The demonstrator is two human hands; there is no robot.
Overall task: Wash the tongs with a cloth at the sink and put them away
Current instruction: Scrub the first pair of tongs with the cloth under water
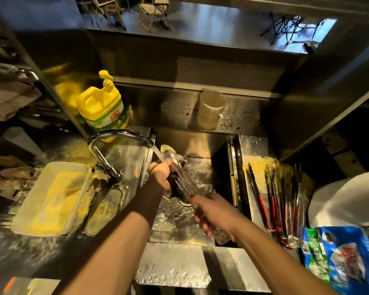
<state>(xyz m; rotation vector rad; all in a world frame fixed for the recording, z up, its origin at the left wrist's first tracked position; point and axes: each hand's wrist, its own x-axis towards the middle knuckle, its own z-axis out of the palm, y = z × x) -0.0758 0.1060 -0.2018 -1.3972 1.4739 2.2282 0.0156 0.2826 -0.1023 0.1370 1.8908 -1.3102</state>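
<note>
A pair of metal tongs (180, 171) slants over the steel sink (200, 143), tips up under the water running from the tap (115, 135). My right hand (211, 216) grips the tongs' handle end at the lower right. My left hand (160, 175) is closed around the upper part of the tongs, with a dark cloth (173, 177) partly showing under its fingers. Water splashes in the basin below.
Several red-handled tongs (273, 196) lie on the wet counter right of the sink. A yellow detergent jug (102, 109) stands behind the tap, a plastic tub (51, 199) at the left, a clear cup (210, 109) on the back ledge, a blue bag (345, 258) at lower right.
</note>
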